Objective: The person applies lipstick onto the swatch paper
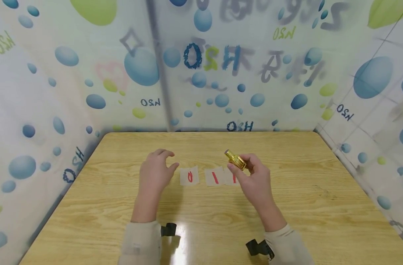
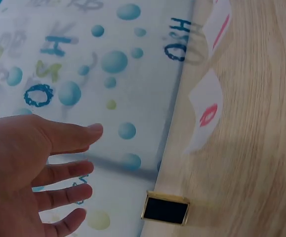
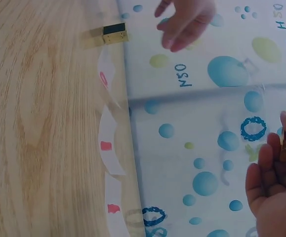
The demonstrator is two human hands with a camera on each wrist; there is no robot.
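Note:
My right hand (image 1: 255, 182) pinches a small gold bottle (image 1: 236, 160) between thumb and fingers, its narrow end tilted up and left, above the paper cards. Nothing is in my left hand (image 1: 155, 171); its fingers are spread and slightly bent. Near it a gold block (image 2: 166, 208) with a black face stands on the table, hidden in the head view. Three white cards lie in a row between the hands: the left card (image 1: 184, 182) marked 0, the middle card (image 1: 209, 181) marked 1, and the right card (image 1: 230, 180), partly covered, with a red stroke.
The wooden table (image 1: 204, 228) is light brown. Behind it and at both sides hang pale sheets (image 1: 194, 99) with blue and green dots and lettering. A black strap mount (image 1: 168, 229) sits on the left wrist, another mount (image 1: 259, 247) on the right.

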